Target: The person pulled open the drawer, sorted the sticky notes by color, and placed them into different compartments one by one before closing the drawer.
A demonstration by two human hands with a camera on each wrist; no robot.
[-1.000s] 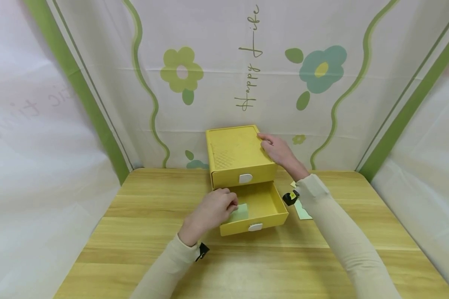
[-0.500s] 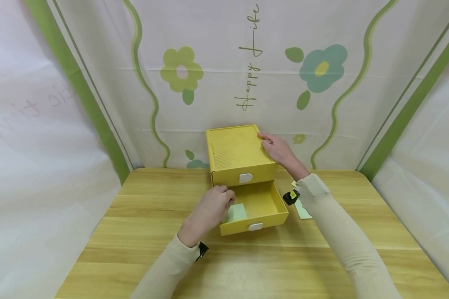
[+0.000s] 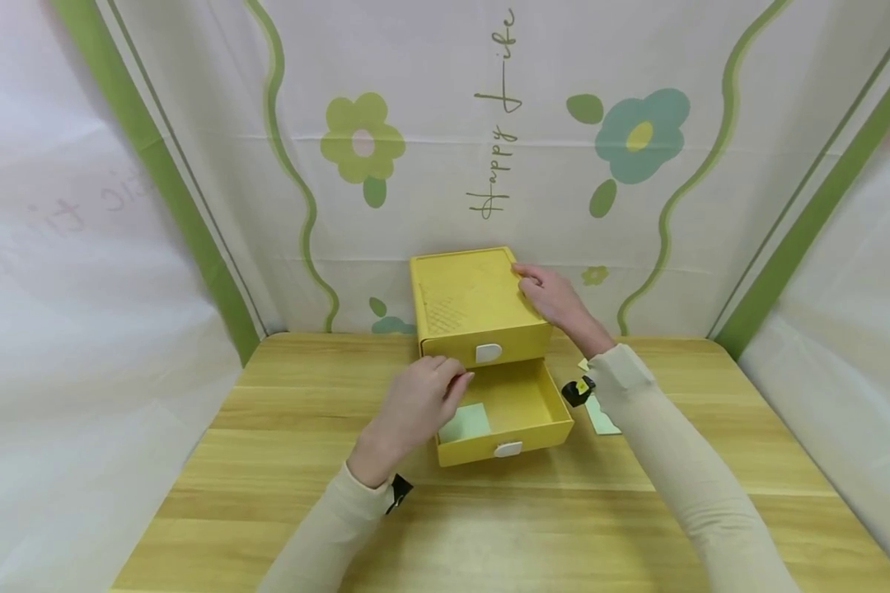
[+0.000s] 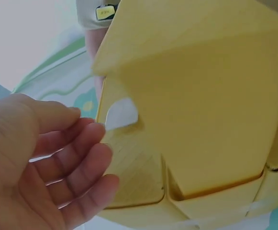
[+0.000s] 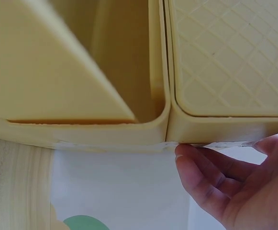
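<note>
A yellow two-drawer box (image 3: 470, 288) stands on the table with its lower drawer (image 3: 522, 399) pulled out. Inside that drawer, at the front left, lies a light green paper pad (image 3: 466, 422). My left hand (image 3: 418, 402) hovers over the drawer's left side; its fingers are loosely bent and hold nothing, as the left wrist view also shows. At the box's right side my right hand (image 3: 552, 298) grips the upper edge, fingertips (image 5: 189, 165) against the side wall. The upper drawer is closed, with a white handle (image 3: 488, 353) on its front.
More light green paper (image 3: 602, 416) lies on the wooden table (image 3: 289, 428) right of the drawer, partly behind the right forearm. A small pale yellow piece (image 3: 583, 365) is near it. A printed curtain (image 3: 430, 189) hangs close behind the box.
My left hand has let go of the green pad, which now lies flat in the drawer, and has risen slightly with its fingers loosening. The right hand has stayed on the box.
</note>
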